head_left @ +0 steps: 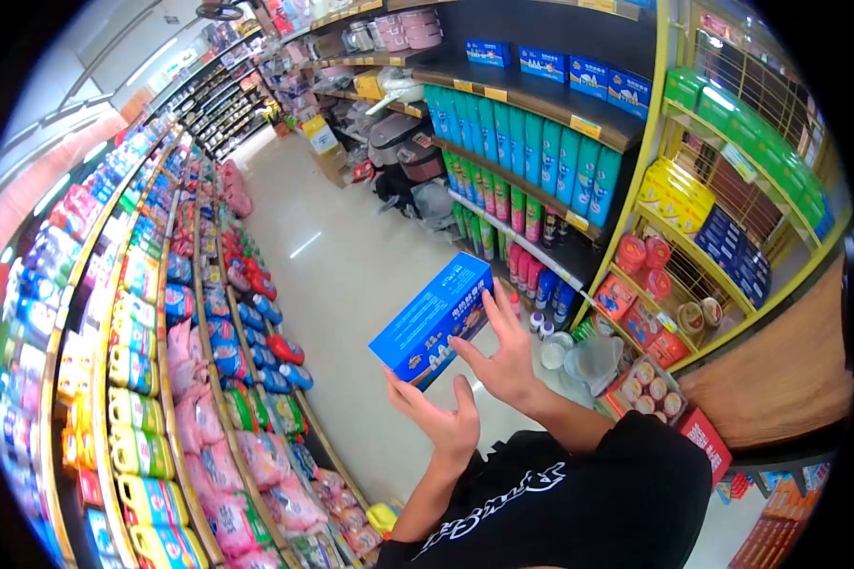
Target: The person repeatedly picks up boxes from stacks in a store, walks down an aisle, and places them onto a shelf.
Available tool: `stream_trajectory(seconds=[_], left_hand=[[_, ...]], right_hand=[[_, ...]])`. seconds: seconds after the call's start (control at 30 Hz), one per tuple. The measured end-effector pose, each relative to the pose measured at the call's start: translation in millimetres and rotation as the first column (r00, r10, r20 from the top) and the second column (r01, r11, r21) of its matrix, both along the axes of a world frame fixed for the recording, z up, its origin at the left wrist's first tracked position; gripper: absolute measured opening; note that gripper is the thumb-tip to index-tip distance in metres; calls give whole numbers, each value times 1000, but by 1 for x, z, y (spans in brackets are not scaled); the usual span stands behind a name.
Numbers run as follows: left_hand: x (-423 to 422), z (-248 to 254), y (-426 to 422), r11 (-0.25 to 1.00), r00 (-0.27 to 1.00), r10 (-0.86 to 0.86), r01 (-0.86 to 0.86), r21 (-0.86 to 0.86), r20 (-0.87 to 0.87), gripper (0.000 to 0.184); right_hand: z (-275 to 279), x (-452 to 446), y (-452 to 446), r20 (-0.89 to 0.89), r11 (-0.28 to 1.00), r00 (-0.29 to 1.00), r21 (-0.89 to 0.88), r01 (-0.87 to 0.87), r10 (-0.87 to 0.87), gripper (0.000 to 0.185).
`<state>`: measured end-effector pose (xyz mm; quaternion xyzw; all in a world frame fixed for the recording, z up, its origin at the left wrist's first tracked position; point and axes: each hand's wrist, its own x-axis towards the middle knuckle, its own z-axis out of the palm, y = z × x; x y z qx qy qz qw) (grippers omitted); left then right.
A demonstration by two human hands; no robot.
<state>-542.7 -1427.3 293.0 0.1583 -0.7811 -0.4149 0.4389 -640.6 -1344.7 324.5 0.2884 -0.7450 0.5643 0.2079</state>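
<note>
A blue cardboard box [434,318] with white and yellow print and small pictured bottles is held in front of me over the aisle, tilted. My left hand [434,414] grips its near left corner, thumb apart from the fingers. My right hand [503,353] holds the right end, fingers along the edge and thumb against the printed side. The fingertips beneath the box are hidden. Similar blue boxes [543,64] stand in a row on the dark shelf ahead.
Teal spray cans [512,142] line the shelf under the boxes. A yellow wire rack [626,223] stands to the right, beside a wooden surface [769,351]. Shelves of bottles and pink bags [199,408] run along the left. The pale floor [323,313] lies between them.
</note>
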Motion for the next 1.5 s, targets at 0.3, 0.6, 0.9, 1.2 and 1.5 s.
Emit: stream_trajectory(seconds=[0.3, 0.6, 0.9, 1.2, 1.5], left_hand=[[-202, 9, -122, 965, 965, -256, 258, -36, 51, 96], [-418, 35, -164, 750, 750, -660, 653, -101, -43, 88], [-620, 61, -144, 577, 574, -815, 816, -21, -73, 78], [-848, 99, -89, 268, 273, -962, 949, 168, -8, 52], [-963, 88, -39, 201, 151, -975, 915, 351, 164, 55]], right_hand=[[-3, -171, -99, -15, 952, 952, -18, 306, -306, 81], [32, -308, -111, -18, 762, 764, -91, 642, -646, 67], [18, -479, -83, 40, 642, 691, -332, 691, -722, 47], [59, -641, -8, 129, 563, 612, -281, 777, -780, 44], [63, -720, 20, 331, 516, 481, 22, 856, -812, 66]])
